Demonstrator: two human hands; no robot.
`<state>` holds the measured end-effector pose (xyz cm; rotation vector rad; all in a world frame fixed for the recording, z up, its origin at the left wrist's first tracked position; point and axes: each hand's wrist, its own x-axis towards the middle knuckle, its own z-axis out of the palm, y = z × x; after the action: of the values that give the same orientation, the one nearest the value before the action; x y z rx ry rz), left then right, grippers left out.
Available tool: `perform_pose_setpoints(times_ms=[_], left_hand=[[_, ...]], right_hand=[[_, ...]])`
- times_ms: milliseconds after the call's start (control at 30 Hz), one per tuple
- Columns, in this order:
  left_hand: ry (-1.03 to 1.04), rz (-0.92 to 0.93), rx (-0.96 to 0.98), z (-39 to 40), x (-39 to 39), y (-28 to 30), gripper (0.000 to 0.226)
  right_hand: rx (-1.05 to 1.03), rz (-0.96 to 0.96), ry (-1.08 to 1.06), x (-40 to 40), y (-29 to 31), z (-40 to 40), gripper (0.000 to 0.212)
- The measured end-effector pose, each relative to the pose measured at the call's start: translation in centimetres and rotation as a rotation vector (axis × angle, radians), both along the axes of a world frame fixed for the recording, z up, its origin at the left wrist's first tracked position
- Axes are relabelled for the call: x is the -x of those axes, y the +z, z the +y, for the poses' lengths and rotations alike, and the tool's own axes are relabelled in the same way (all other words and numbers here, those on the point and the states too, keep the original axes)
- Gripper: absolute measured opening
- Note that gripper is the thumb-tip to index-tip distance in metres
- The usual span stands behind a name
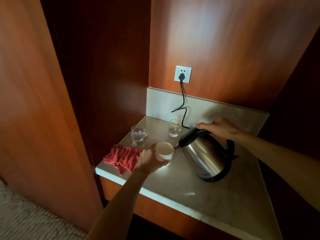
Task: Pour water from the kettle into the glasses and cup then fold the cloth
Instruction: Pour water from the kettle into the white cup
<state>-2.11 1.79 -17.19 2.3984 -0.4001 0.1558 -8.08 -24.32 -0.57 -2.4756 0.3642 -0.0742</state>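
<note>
Kettle (206,153): steel body, black lid and handle, tilted with its spout toward the cup. Lifted off the counter or resting on its base edge: cannot tell. The right hand (220,129) lies over the top of the handle, fingers curled round it, a closed grip.

Cup (164,151): white, just left of the kettle's spout, rim almost touching it. The left hand (149,161) wraps its near side, fingers curled, a closed grip. Contents unclear.

Glass, near (174,128): just behind the kettle's lid, holds water.

Glass, far (138,134): well left of the kettle, beyond the cup, holds water.

Cloth (121,157): red, crumpled, left of the kettle past the cup, at the counter's (181,186) front corner, partly under the left hand. Not yet folded.

Cord (182,101): runs from the wall socket (183,74) down behind the kettle.

Stage, judged: both glasses filled, cup being served, cloth remaining.

Risks, judged:
- Spout sits at the rim; a fast tilt could send water over the cup's edge onto the left fingers or cloth.
- If the water is hot, the hand round the cup may scald.
- Swinging the kettle back could knock the near glass.
- A wet cloth folds poorly.
</note>
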Motion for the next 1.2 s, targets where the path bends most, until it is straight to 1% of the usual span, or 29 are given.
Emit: perform_pose_setpoints(times_ms=[200, 567, 933, 1067, 1200], left_hand=[[-0.019, 0.039, 0.016, 0.2, 0.2, 0.3, 0.086], [-0.011, 0.037, 0.037, 0.2, 0.7, 0.8, 0.081], [-0.022, 0.04, 0.053, 0.4, 1.2, 1.5, 0.076], [-0.008, 0.047, 0.053, 0.4, 1.3, 1.5, 0.079], [-0.01, 0.054, 0.045, 0.4, 1.2, 1.5, 0.08]], right_hand=[[0.065, 0.021, 0.026, -0.6, 0.0, 0.4, 0.062], [0.132, 0.021, 0.041, -1.3, 0.3, 1.1, 0.064], [0.187, 0.026, 0.078, -1.9, 1.1, 1.9, 0.061], [0.186, 0.047, 0.101, -2.2, 1.5, 2.1, 0.061], [0.238, 0.066, 0.106, -2.2, 1.8, 2.4, 0.064]])
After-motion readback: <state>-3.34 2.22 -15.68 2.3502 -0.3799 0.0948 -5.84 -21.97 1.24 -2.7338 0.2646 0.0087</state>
